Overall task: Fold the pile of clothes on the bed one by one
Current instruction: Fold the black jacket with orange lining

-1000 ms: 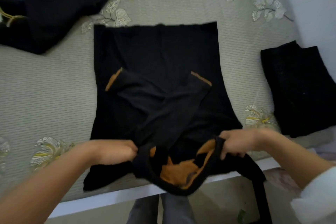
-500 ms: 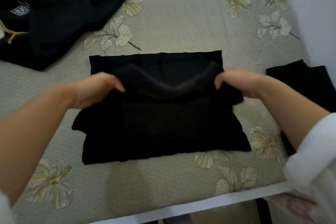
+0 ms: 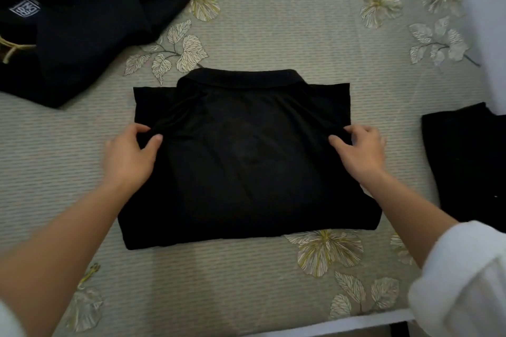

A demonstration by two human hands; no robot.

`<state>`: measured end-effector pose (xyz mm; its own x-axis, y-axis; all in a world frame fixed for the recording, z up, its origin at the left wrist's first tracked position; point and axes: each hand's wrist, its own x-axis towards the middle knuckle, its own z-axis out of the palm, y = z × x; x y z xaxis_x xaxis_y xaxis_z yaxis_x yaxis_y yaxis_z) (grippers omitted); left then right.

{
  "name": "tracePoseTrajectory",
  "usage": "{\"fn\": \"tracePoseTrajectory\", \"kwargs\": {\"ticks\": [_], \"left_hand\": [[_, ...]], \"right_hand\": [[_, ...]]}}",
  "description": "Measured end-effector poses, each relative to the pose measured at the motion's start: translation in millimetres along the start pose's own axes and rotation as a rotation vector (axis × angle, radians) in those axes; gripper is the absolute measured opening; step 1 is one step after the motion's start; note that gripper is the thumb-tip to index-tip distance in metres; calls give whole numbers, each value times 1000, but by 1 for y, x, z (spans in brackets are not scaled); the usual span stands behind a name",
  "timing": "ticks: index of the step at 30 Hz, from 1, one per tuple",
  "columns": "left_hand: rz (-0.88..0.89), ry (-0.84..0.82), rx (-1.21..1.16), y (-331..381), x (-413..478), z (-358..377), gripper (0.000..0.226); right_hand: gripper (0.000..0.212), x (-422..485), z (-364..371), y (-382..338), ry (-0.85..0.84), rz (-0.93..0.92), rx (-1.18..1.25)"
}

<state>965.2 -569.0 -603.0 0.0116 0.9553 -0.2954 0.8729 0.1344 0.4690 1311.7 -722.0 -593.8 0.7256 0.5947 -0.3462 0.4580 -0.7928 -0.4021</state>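
Floral bedsheet (image 3: 273, 22), centre: folded black polo shirt (image 3: 246, 159).
Left hand (image 3: 128, 156) and right hand (image 3: 358, 153) pinch its sides, probably squaring the fold.

Folded black collared shirt (image 3: 246, 161), a flat rectangle, collar toward the far edge, mid bed (image 3: 287, 22), loose pile of black clothes (image 3: 82, 22) at far left corner, second folded black garment (image 3: 471, 167) at right edge.

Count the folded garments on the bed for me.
2. One folded black collared shirt lies in the middle; one folded black garment sits at the right edge, partly cut off. The unfolded black pile at top left may hide others.
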Motion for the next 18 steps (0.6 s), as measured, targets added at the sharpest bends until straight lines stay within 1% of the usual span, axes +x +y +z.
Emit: {"fn": "tracePoseTrajectory", "kwargs": {"ticks": [2, 4, 5, 6, 8, 9, 11, 15, 16, 18], "left_hand": [[7, 90, -94, 2, 2, 0, 30], [10, 131, -144, 0, 2, -2, 32], [0, 123, -160, -2, -1, -2, 37], [-26, 110, -170, -5, -6, -2, 44], [-124, 115, -185, -11, -27, 2, 56], [-173, 136, -192, -14, -40, 6, 59], [-260, 185, -223, -21, -71, 14, 58], [-461, 247, -307, -33, -124, 31, 55], [-480, 254, -342, -34, -133, 34, 54], [-459, 260, -421, -35, -144, 37, 48]], "right_hand": [[20, 5, -2, -1, 39, -51, 31], [15, 9, -8, -1, 128, -10, 163], [18, 10, -10, 1, 141, 14, 219], [24, 9, -12, 5, 127, 18, 226], [43, 2, -11, 17, 82, 23, 155], [48, -5, -9, 24, 81, 39, 147], [45, -25, -4, 38, 104, 102, 213], [30, -78, 11, 69, 97, 227, 337], [31, -89, 13, 75, 79, 247, 357], [33, -102, 15, 82, 42, 256, 375]]}}
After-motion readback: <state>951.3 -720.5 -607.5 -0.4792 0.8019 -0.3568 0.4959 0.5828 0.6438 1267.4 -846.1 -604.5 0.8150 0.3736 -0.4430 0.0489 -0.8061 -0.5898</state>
